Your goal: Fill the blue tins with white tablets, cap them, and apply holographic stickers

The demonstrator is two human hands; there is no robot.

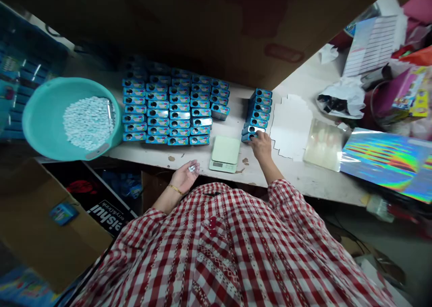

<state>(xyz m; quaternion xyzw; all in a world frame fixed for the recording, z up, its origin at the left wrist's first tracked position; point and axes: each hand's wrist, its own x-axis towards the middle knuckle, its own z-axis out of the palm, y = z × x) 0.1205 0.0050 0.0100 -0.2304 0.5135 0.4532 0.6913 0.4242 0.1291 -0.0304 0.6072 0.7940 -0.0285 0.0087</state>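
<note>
Nearest to the camera is a red and white checked shirt (236,253) of soft cloth, and both arms come out from it. The left hand (185,175), at about 11 o'clock from the shirt, is turned palm up and half cupped; it holds a few small white pieces (192,167) loosely at the fingertips. A thin gold bracelet (175,189) sits on this wrist.

The right hand (261,145) reaches to 1 o'clock and its fingers close lightly on the nearest blue tin (249,137), at the front end of a short row of tins (257,113). Each tin is a small flat rectangle, shiny blue with a printed label and one dark round hole on top. How tight the grip is, I cannot tell.

Between the hands, at 12 o'clock, a small pale green scale (225,153) with a smooth square plate stands on the worn white table (303,176). Just behind it, toward 11 o'clock, many same blue tins stand in a big block (172,107) of neat rows. At 10 o'clock a round turquoise plastic bowl (50,118) holds a heap of small white tablets (88,122).

At 2 o'clock flat white card cut-outs (290,127) lie beside the short row, then a shiny rainbow foil sheet (388,161). Farthest, a brown cardboard wall (219,24) stands behind the table.
</note>
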